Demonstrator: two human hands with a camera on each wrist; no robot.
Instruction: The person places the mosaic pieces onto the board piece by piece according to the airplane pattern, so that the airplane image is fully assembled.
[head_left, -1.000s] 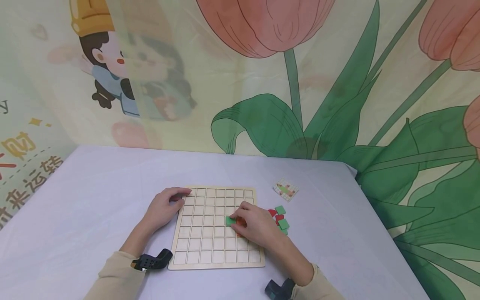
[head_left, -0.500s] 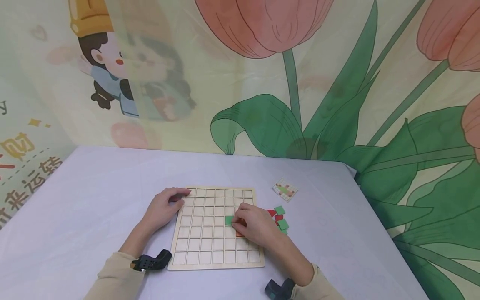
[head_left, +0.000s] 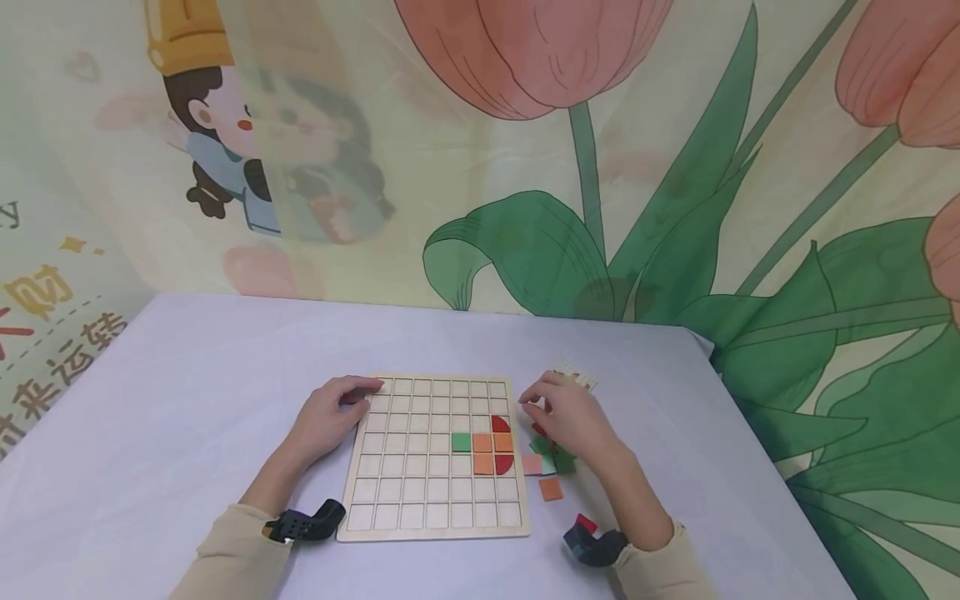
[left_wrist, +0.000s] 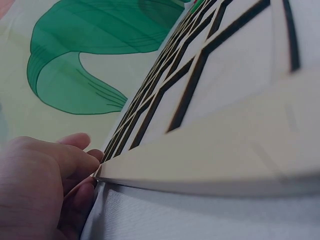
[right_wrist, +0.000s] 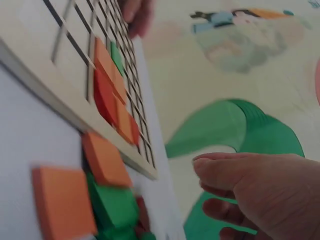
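Observation:
My left hand [head_left: 330,414] grips the far left corner of a wooden grid board [head_left: 405,492], its fingers [left_wrist: 82,160] bent at the edge in the left wrist view. A green square tile [head_left: 461,442], several orange square tiles [head_left: 483,442] and two red rounded pieces [head_left: 500,425] lie together in cells toward the board's right side. Over the loose pieces off the right edge hovers my right hand [head_left: 573,414], fingers loosely bent, with nothing visible between them. Below it are green tiles [right_wrist: 115,205], partly hidden in the head view.
Loose on the white tablecloth [head_left: 247,367] lie an orange tile [head_left: 551,488], a pink tile [head_left: 532,464] and a red piece [head_left: 586,524] near the right wrist's black device [head_left: 594,547]. A small patterned card [head_left: 585,379] is partly covered by the right hand.
My right hand has left the board and moved right and away from me, over the loose pieces. Orange and red pieces on the grid are uncovered. The left hand stays put.

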